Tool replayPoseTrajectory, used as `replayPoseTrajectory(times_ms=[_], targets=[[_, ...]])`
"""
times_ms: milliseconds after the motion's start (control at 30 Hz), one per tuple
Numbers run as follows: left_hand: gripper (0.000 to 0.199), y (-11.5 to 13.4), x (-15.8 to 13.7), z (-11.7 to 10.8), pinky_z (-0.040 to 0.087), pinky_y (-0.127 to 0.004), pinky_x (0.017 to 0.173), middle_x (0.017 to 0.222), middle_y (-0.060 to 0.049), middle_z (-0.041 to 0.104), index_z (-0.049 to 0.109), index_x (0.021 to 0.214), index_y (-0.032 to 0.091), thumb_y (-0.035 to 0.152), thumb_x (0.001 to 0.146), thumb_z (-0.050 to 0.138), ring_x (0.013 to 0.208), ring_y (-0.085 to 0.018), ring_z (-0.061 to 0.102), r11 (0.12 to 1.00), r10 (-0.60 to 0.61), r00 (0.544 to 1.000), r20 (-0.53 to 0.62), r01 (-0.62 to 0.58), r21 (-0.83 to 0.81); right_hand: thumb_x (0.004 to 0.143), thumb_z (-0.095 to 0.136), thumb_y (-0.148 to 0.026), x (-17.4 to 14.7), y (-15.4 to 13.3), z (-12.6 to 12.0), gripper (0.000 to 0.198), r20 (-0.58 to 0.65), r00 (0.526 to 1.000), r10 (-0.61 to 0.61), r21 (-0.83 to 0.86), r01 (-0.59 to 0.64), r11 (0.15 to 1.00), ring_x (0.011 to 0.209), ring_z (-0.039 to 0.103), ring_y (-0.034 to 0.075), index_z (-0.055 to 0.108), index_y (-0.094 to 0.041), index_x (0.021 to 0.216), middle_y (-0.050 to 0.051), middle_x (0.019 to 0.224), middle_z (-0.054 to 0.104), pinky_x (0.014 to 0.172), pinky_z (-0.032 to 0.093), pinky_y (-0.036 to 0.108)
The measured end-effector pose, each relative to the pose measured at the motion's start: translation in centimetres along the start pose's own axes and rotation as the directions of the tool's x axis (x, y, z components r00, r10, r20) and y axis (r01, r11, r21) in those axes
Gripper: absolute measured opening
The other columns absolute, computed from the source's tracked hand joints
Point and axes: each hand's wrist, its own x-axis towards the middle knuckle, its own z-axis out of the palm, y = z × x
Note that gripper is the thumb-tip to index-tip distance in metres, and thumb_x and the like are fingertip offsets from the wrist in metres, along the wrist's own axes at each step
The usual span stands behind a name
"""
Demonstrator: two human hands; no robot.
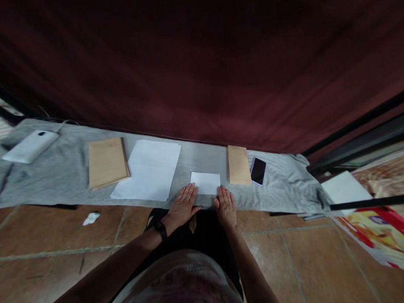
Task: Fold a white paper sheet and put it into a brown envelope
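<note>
Left hand (pixel 184 203) and right hand (pixel 226 205) flat, fingers outstretched, at opposite sides of 1 small white paper (pixel 208 182) on the grey-draped surface (pixel 205 157).

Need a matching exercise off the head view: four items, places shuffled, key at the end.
Items
1. small white sheet
2. phone
3. large white sheets
4. white device

Places
A. immediately right of the larger brown stack
B. toward the left end of the gray cloth
C. at the fingertips of the left hand and right hand
D. just right of the smaller brown item

Pairs: 1-C, 2-D, 3-A, 4-B
</note>
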Motion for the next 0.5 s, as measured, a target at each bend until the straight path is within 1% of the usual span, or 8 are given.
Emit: replayPoseTrajectory(times_ms=[133, 200, 367, 500], targets=[[0.077, 0.0, -0.1, 0.2, 0.021, -0.047, 0.124, 0.161, -0.021, 0.028, 0.03, 0.153, 0.006, 0.05, 0.094, 0.051, 0.151, -0.03, 0.021, 1.0, 0.007, 1.0, 0.004, -0.007, 0.011, 0.108, 0.025, -0.037, 0.4, -0.1, -0.1, 0.054, -0.004, 0.999, 0.05, 0.034, -0.049, 0.998, 0.145, 0.036, 0.026, 0.038, -0.007, 0.151, 0.019, 0.151, 0.046, 0.116, 0.031, 0.049], [0.077, -0.1, -0.1, 0.4, 0.021, -0.047, 0.124, 0.161, -0.022, 0.027, 0.03, 0.153, 0.005, 0.05, 0.094, 0.05, 0.152, -0.03, 0.021, 1.0, 0.014, 1.0, -0.002, -0.014, 0.009, 0.108, 0.026, -0.036, 1.0, -0.4, -0.2, 0.053, -0.007, 0.999, 0.042, 0.064, -0.042, 0.997, 0.145, 0.035, 0.026, 0.04, -0.007, 0.15, 0.018, 0.152, 0.046, 0.116, 0.033, 0.049], [0.075, -0.1, 0.0, 0.6, 0.021, -0.048, 0.124, 0.16, -0.023, 0.029, 0.034, 0.151, 0.003, 0.05, 0.094, 0.05, 0.151, -0.032, 0.022, 1.0, 0.022, 1.0, -0.003, -0.022, 0.008, 0.106, 0.033, -0.033, 3.1, -2.1, -0.1, 0.049, 0.032, 0.995, -0.095, 0.149, 0.089, 0.985, 0.146, 0.035, 0.025, 0.042, -0.015, 0.15, 0.012, 0.155, 0.044, 0.116, 0.034, 0.048], [0.072, -0.1, 0.1, 0.4, 0.022, -0.048, 0.124, 0.158, -0.023, 0.033, 0.038, 0.149, 0.003, 0.049, 0.095, 0.049, 0.15, -0.032, 0.026, 1.0, 0.029, 1.0, -0.008, -0.029, 0.007, 0.105, 0.037, -0.033, 4.7, -3.7, 0.8, 0.046, 0.082, 0.986, -0.142, 0.18, 0.126, 0.976, 0.144, 0.039, 0.023, 0.048, -0.017, 0.147, 0.009, 0.153, 0.047, 0.118, 0.033, 0.044]])
